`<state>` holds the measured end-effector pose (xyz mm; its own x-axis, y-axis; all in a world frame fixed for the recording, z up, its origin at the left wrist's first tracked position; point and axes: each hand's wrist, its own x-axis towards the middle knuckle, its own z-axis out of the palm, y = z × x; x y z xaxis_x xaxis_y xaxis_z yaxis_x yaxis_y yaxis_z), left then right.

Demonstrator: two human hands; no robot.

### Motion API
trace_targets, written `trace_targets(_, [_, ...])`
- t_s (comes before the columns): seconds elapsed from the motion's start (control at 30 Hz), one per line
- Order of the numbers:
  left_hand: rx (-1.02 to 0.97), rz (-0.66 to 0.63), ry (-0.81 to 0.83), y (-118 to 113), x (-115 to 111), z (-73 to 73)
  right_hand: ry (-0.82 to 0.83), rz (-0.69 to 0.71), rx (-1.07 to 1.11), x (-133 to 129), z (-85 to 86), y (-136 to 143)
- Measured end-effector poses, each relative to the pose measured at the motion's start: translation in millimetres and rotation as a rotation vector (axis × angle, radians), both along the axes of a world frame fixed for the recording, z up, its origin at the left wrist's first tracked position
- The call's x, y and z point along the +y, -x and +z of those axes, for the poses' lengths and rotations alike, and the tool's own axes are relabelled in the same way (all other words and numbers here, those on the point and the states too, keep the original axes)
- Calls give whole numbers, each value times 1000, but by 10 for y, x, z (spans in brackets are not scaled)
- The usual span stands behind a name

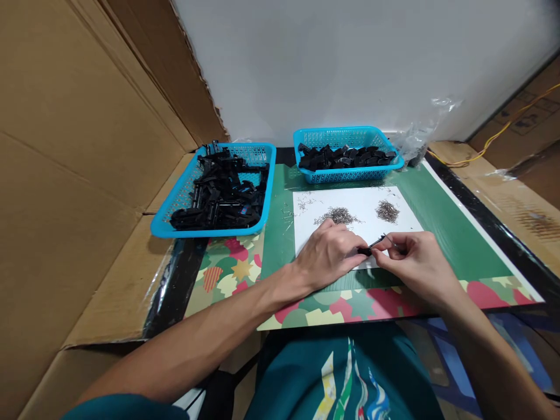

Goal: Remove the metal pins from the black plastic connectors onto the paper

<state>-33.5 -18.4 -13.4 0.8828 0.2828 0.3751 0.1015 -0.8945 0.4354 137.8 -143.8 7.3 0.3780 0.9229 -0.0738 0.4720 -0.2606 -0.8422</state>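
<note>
Over the near edge of a white sheet, my left hand is closed round a small black plastic part, whose end shows at the fingertips. My right hand meets it from the other side, thumb and fingers pinched. A slim dark piece shows at the right fingertips; its kind is too small to make out. Just beyond the left hand lies a loose pile of small metal springs or pins. A second, rounder pile of tiny metal pieces sits farther right on the sheet.
A blue basket of black plastic parts stands at the left. Another blue basket with smaller black parts is at the back. Beside it lies a clear plastic bag. Cardboard walls off the left side; a yellow cable runs at right.
</note>
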Motion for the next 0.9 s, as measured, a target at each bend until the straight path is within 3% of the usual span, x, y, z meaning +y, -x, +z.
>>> trace_targets(0.13, [2,-4,-7,0,-8,18,-14,-47,30,-9,-6,35])
trace_targets(0.43, [16,1,-21,-11,-12,1,-24,-7,1,-30,-16,42])
trace_targets(0.9, [20,-35,-32,2,8,-19,4,139,-143,-94,30,-94])
